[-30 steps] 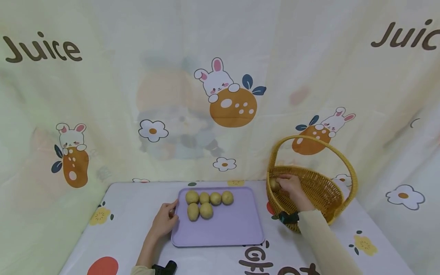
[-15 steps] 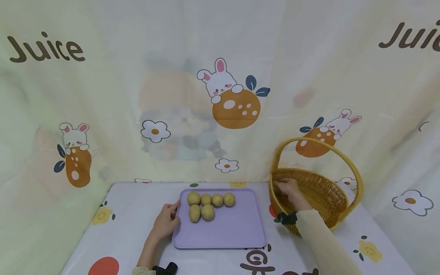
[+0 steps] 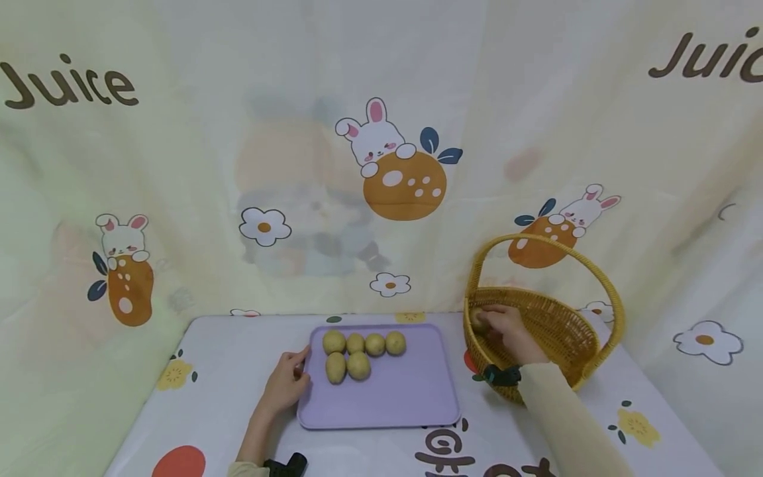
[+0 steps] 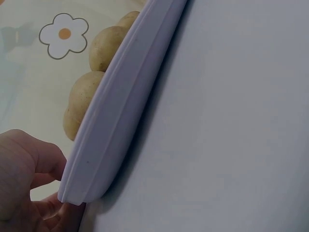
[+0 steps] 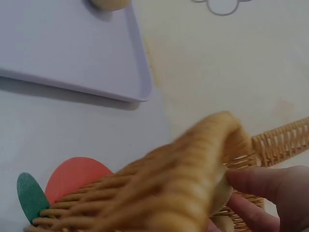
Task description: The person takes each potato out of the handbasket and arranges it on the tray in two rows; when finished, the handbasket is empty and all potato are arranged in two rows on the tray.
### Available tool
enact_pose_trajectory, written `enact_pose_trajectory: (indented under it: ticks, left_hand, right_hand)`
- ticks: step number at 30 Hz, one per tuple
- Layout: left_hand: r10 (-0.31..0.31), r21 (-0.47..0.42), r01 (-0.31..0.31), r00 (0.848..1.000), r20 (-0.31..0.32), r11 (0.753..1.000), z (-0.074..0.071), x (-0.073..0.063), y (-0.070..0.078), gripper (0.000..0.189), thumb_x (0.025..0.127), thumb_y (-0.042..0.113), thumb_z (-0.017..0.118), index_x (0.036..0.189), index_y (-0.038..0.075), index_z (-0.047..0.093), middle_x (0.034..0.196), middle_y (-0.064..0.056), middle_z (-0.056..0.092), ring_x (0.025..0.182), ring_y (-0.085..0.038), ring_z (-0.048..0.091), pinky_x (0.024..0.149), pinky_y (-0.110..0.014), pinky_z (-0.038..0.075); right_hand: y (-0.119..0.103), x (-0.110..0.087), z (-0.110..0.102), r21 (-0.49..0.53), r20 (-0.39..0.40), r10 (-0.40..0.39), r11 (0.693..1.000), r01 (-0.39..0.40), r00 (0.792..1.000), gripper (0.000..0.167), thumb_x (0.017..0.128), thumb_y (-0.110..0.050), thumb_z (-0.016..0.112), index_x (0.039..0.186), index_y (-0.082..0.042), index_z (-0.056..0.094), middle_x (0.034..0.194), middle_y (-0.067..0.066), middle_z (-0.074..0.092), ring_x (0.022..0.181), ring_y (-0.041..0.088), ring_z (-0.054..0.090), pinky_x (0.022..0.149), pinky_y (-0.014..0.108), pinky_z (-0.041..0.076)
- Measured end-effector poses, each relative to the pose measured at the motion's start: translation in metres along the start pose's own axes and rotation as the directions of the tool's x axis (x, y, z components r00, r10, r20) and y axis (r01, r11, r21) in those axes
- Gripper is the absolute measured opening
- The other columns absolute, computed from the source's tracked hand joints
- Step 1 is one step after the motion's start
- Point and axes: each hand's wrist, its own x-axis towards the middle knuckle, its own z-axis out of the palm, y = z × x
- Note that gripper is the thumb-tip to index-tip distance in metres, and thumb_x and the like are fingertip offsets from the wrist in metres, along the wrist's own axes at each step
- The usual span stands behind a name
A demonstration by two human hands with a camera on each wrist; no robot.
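On a purple tray (image 3: 405,397), several potatoes (image 3: 359,365) lie in two rows at the upper left. My left hand (image 3: 286,381) holds the tray's left edge; in the left wrist view its fingers (image 4: 50,157) curl at the rim near one end. To the right of the tray, my right hand (image 3: 505,326) reaches into a wicker basket (image 3: 551,324) and grips a potato (image 3: 477,320) against the basket's left inner side. The right wrist view shows that potato (image 5: 221,193) between thumb and fingers, partly behind the basket rim, with another potato (image 5: 223,223) below it.
The basket's tall arched handle (image 3: 548,240) rises over its opening, beyond my right forearm. A white printed cloth (image 3: 238,338) covers the table, and a patterned curtain (image 3: 298,152) hangs right behind it.
My right hand stays inside the basket, its fingers shifting slightly around the potato there. The left hand, the tray and its potatoes keep their places; the whole view sways a little.
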Motion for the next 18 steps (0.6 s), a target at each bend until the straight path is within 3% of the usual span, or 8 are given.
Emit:
enact_pose_trajectory:
  ticks: [11,18]
  left_hand:
    - [-0.006,-0.002,0.006,1.0,0.002,1.0,-0.004,-0.002,0.002,0.058,0.079,0.0,0.061,0.136,-0.005,0.055,0.107,-0.018,0.054,0.078,-0.015,0.053,0.068,-0.031,0.044]
    - [-0.031,-0.012,0.031,0.999,0.029,0.999,-0.001,-0.002,0.004,0.059,0.079,0.0,0.06,0.138,-0.004,0.053,0.109,-0.018,0.054,0.078,-0.014,0.052,0.068,-0.03,0.043]
  right_hand:
    - [-0.016,-0.016,-0.005,0.063,0.04,0.038,0.997,-0.04,0.999,0.056,0.094,-0.017,0.064,0.143,0.002,0.047,0.086,-0.006,0.063,0.067,0.01,0.061,0.061,0.023,0.051]
    - [-0.022,-0.031,-0.005,0.073,0.047,0.004,0.997,-0.007,0.999,0.054,0.094,-0.019,0.065,0.142,0.0,0.049,0.089,-0.004,0.063,0.069,0.009,0.065,0.06,0.023,0.053]
